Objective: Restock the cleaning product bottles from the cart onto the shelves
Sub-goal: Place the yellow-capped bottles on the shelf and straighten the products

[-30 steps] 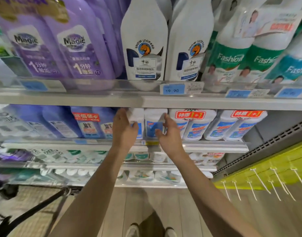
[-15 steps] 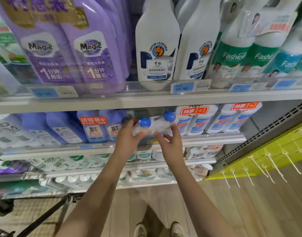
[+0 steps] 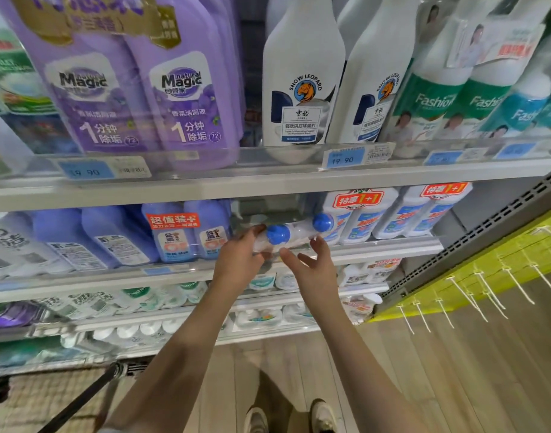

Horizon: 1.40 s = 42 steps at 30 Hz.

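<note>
Several long grey metal shelves (image 3: pixel 268 182) with smooth clear plastic front rails fill most of the view, above a floor of pale wooden planks (image 3: pixel 455 370). On the top board stand big glossy purple plastic bottles (image 3: pixel 187 89), then tall white plastic bottles with narrow necks and a leopard logo (image 3: pixel 302 73), then white bottles with green labels (image 3: pixel 433 98). On the second board (image 3: pixel 393 248) stand smaller blue plastic bottles with a red banner (image 3: pixel 187 232) and, at the right, white bottle packs with red "1+1" banners (image 3: pixel 361 214).

Between these two groups, at the front edge of the second board, is the twin pack of two white bottles with round blue caps (image 3: pixel 296 235), wrapped together in shiny, wrinkled clear film. The pack is tipped over: its long axis runs from the front to the back of the shelf, and both caps point out toward the person, the right cap a little higher than the left.

The left hand (image 3: pixel 240 260) grasps the left side of the pack with curled fingers. The right hand (image 3: pixel 314 267) is loose, with its fingers (image 3: pixel 318 245) stretched and spread, the tips at the lower edge of the pack.

A small blue paper price tag (image 3: pixel 343 157) on the top rail reads 19.90.
</note>
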### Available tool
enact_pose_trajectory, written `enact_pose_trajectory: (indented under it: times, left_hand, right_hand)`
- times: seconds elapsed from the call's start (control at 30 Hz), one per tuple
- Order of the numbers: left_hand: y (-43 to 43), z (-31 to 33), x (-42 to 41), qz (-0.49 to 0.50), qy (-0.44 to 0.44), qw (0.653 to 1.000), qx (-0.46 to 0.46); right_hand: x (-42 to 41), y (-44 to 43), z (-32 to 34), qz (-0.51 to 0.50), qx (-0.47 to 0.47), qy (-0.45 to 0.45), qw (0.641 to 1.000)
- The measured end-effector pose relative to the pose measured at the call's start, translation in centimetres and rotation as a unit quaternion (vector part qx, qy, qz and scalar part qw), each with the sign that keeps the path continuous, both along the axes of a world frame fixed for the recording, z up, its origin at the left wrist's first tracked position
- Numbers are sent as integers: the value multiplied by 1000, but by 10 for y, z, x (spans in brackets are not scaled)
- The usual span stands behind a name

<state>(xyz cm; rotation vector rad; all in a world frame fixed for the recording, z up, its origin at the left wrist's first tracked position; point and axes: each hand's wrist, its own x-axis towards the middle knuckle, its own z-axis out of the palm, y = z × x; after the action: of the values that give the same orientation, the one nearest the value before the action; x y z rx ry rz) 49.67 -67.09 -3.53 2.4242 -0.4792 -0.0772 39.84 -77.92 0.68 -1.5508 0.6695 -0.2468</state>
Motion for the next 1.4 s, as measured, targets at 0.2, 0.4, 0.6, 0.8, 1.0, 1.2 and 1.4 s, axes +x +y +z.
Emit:
enact_pose_trajectory:
  times: [0.2,0.4,0.6,0.8,1.0,1.2,1.4]
  left_hand:
    - [-14,19,-7,-99,-265,959,-34]
    - [-17,26,-32,-99,-368,923,-50]
    - [-23,24,-51,-79,-417,904,-55]
    - [-29,11,-90,-91,-379,919,-53]
    - [-39,8,-114,-75,-384,918,-58]
    - [-34,6,-124,-112,-367,921,-71]
    - [3,25,-80,-52,-11,981,-186]
  right_hand:
    - [4,0,-3,-22,22,-23,999]
    - [5,3,8,-122,50,-64,989]
    - [7,-3,19,-204,48,-82,974]
    - [-7,-16,21,-198,20,-89,976]
    - [-19,-21,22,-192,-42,-61,979]
    - [-29,-32,29,-171,-115,-15,978]
    - [-43,-45,38,-29,-155,-57,986]
